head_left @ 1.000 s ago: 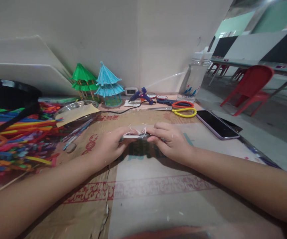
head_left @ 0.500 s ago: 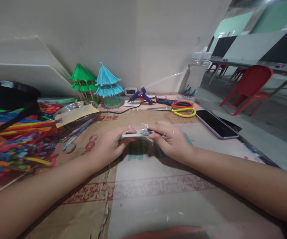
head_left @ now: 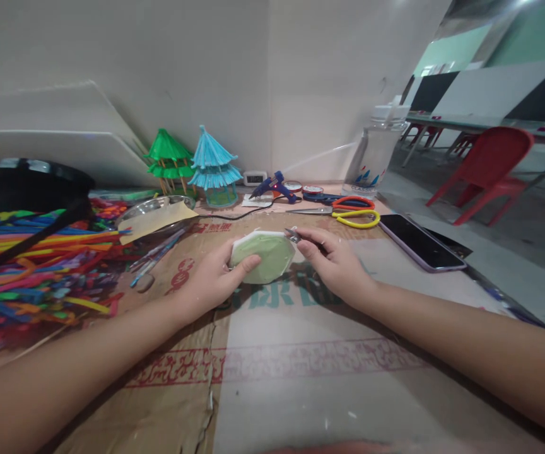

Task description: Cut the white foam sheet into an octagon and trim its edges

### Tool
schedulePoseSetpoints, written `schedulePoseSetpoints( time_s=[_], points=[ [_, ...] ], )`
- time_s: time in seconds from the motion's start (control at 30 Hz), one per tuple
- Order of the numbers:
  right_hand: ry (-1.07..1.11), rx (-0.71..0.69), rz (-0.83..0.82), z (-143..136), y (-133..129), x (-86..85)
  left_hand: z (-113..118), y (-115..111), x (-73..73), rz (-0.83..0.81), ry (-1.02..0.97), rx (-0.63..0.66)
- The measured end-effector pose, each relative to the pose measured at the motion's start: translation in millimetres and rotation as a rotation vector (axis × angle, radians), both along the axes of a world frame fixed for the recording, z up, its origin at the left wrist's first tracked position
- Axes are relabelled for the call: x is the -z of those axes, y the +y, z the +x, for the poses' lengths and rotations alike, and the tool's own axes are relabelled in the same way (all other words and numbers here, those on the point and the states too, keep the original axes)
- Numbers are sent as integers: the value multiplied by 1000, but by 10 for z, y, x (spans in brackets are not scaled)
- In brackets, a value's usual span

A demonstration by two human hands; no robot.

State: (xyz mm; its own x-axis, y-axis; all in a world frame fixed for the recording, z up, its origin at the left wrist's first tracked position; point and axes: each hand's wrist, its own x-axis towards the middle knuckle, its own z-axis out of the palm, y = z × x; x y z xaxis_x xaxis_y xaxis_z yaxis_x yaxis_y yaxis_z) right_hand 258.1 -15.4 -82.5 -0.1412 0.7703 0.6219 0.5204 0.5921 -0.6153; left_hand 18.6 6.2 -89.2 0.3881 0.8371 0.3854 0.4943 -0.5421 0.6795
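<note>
A pale green, many-sided disc (head_left: pixel 269 257) with a white rim is tilted so that its flat face shows. My left hand (head_left: pixel 220 271) is closed on its left side, the thumb lying across the green face and the other fingers hidden behind. In my right hand (head_left: pixel 336 257) small metal clippers (head_left: pixel 293 235) are pinched between thumb and fingers, their tip at the disc's upper right edge. Whether the tip touches the rim I cannot tell. Both hands are above a cardboard sheet (head_left: pixel 159 403) with red and green print.
Colourful pipe cleaners (head_left: pixel 40 271) are heaped at left, near a metal bowl (head_left: pixel 159 205). Green (head_left: pixel 168 154) and blue (head_left: pixel 213 157) model pavilions stand behind, beside a glue gun (head_left: pixel 275 187). Scissors (head_left: pixel 355 217), a phone (head_left: pixel 421 243) and a clear bottle (head_left: pixel 371 154) are at right.
The disc has turned from edge-on to showing its green face. My right hand has drawn slightly right, and the clippers show more clearly. The whole view has shifted a little.
</note>
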Motion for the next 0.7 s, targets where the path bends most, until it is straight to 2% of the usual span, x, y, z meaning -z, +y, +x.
schedulePoseSetpoints(
  time_s=[0.27,0.47,0.6,0.7],
  points=[
    [-108,-42,24,-6,-78,-31,5,-96,-93,171,150,58],
    [8,-130,-142,-39,-72,4,31,-24,-67,1,-66,46],
    [-11,-134,-166,-23,-60,-1,47,31,-38,-49,-143,46],
    [-59,-74,-119,20,-57,-23,45,57,-11,-21,-175,22]
  ],
)
